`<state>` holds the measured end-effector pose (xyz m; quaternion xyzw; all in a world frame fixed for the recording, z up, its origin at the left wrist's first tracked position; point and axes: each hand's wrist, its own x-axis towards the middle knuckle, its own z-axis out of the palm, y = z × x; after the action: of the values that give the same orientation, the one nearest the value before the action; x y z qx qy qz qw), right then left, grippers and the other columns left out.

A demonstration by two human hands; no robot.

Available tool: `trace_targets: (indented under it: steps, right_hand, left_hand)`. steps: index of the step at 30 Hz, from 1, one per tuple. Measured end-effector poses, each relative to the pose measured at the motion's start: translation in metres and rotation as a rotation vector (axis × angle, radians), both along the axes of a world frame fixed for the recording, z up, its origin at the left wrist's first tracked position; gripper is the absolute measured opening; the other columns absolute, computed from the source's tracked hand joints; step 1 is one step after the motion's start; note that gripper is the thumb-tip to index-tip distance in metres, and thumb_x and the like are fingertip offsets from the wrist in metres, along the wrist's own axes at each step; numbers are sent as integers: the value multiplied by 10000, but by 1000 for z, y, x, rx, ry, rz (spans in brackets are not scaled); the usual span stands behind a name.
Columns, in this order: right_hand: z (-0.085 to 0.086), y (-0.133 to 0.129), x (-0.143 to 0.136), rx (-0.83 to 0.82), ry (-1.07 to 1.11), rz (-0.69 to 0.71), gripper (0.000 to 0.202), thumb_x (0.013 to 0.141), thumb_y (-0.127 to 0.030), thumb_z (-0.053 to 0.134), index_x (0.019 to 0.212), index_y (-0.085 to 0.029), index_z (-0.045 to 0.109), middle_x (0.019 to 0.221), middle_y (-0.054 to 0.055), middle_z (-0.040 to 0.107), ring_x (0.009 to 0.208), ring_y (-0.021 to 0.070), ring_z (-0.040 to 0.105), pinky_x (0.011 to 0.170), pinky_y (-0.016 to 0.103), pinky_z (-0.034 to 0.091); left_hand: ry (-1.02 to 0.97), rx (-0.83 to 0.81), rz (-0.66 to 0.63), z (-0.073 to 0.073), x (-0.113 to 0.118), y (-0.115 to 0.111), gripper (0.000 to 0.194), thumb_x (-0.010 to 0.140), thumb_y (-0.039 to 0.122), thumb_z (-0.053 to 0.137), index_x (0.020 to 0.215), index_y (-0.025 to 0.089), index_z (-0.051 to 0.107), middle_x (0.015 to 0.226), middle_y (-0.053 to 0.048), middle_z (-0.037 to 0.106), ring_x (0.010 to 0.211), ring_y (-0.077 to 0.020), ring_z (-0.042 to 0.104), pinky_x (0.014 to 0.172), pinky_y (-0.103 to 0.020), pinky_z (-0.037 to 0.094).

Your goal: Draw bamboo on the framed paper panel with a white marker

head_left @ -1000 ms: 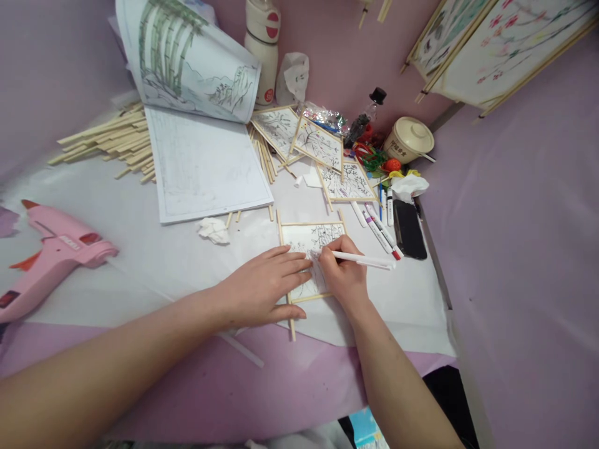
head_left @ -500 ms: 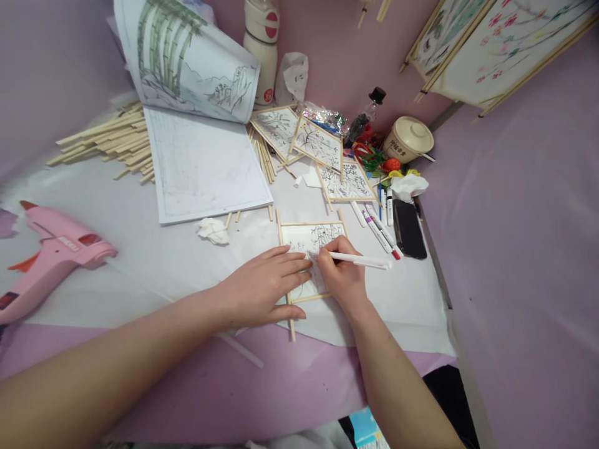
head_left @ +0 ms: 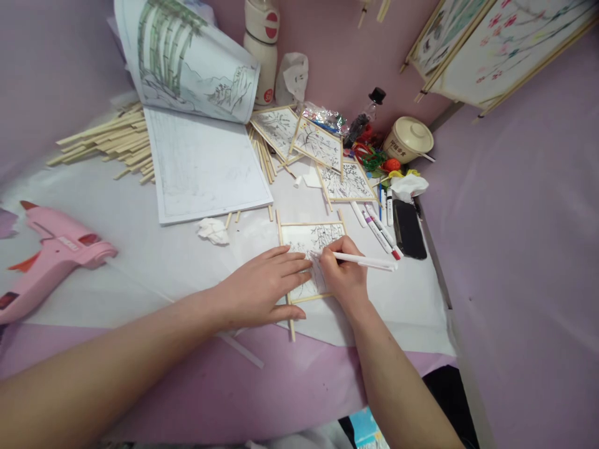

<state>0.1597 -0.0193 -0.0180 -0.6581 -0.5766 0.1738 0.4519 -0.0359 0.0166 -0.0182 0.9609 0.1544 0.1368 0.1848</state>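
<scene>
1. Head view: the right hand (head_left: 345, 274) has its grip closed around a white pen (head_left: 367, 259).
2. The left hand (head_left: 266, 284) spreads flat, grip wide, fingers across the framed drawing (head_left: 318, 282).
3. That drawing lies on the worktop (head_left: 397, 312).

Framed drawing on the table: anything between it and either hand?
Nothing visible in the way. The left hand lies over the left part of the framed drawing; the right hand is at its right side, holding a white pen. The loose markers lie off to the right.
</scene>
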Motion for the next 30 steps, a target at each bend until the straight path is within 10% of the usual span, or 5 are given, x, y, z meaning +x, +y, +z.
trace_targets:
  steps: [30]
  right_hand:
    - [1,0,0,-55,3,37,195,804,-211,536,633,-212,441,572,-64,467,575,115,458,572,250,361]
  left_hand:
    - [5,-7,-1,2,1,0,590,905,578,528,1323,163,548,1402,-155,546,1333,-288,467,1173,-487,245]
